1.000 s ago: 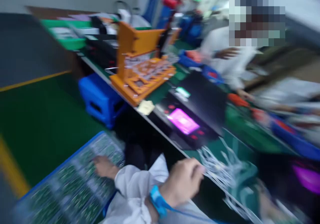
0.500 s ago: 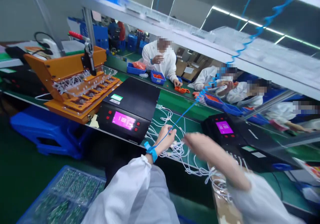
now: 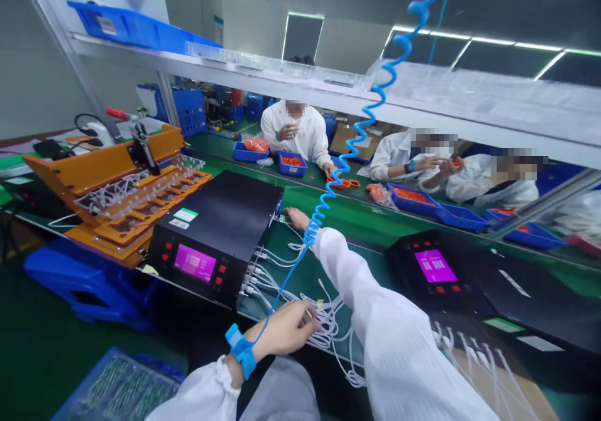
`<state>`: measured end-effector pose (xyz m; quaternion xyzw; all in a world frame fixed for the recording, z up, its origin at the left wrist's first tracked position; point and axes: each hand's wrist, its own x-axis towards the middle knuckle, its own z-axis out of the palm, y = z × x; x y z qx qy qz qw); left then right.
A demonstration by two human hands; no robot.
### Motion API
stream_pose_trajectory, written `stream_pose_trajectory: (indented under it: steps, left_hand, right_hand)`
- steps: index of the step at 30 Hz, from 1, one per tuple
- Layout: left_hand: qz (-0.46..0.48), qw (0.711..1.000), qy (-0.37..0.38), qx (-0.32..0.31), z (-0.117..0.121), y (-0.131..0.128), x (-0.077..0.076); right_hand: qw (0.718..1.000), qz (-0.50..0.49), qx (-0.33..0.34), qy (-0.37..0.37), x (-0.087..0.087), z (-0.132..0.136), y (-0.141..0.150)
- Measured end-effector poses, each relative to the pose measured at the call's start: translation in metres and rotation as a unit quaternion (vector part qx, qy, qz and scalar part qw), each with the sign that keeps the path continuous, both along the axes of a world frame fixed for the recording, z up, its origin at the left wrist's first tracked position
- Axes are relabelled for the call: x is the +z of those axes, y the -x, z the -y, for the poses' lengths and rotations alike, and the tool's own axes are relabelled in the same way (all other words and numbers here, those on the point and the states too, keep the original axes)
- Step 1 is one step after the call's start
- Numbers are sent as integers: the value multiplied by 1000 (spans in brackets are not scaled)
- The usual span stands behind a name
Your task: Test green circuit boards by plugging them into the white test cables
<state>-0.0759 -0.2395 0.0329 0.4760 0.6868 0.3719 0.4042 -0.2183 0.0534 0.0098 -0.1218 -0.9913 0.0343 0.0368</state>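
Note:
On the bench, a black test box [image 3: 220,211] with a lit magenta screen has white cables [image 3: 328,321] plugged into its right side. My left hand [image 3: 286,327], in a blue wrist strap [image 3: 241,349], lies by the coiled cables, its fingers curled over some of them. My right hand [image 3: 297,218] reaches to the box's far right corner. Its fingertips are closed beside a small pale-green piece [image 3: 282,218] near a blue port; what they grip is too small to make out. A coiled blue cord [image 3: 361,136] hangs in front of my right forearm.
An orange clamp fixture [image 3: 117,189] stands left of the box. Another black box [image 3: 498,283] with a screen is at right. A blue stool [image 3: 89,283] and a tray of green boards [image 3: 122,386] are below. Co-workers [image 3: 300,129] handle orange parts across the bench.
My right hand has gone from above the cables, left and away from me, to the box's far corner. My left hand stays at the cables. The view has turned and levelled.

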Motion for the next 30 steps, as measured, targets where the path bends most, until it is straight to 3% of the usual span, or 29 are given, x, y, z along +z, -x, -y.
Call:
stream_pose_trajectory:
  steps: [3, 7, 9, 13, 17, 20, 25, 30]
  left_hand:
    - [19, 999, -6, 25, -19, 0, 3]
    - [68, 994, -53, 67, -58, 0, -11]
    - [115, 976, -85, 161, -79, 6, -18]
    - [143, 894, -175, 387, -124, 34, -19]
    - [99, 867, -189, 450, -155, 61, -12]
    - [63, 853, -175, 487, -156, 69, -11]
    - [-10, 864, -200, 462, -139, 67, -9]
    - [-55, 873, -193, 445, -133, 68, -3]
  right_hand:
    - [998, 47, 29, 1, 3, -13, 5]
    - [998, 36, 44, 0, 24, -22, -4]
    - [999, 4, 44, 1, 37, -20, -19]
    - [995, -35, 86, 29, 57, -5, -60]
    - [988, -44, 134, 66, 62, 8, -91]
    - [980, -85, 146, 100, 57, 8, -98]
    - [970, -73, 130, 192, 51, 11, -94]
    - [979, -56, 74, 180, 59, 26, -87]
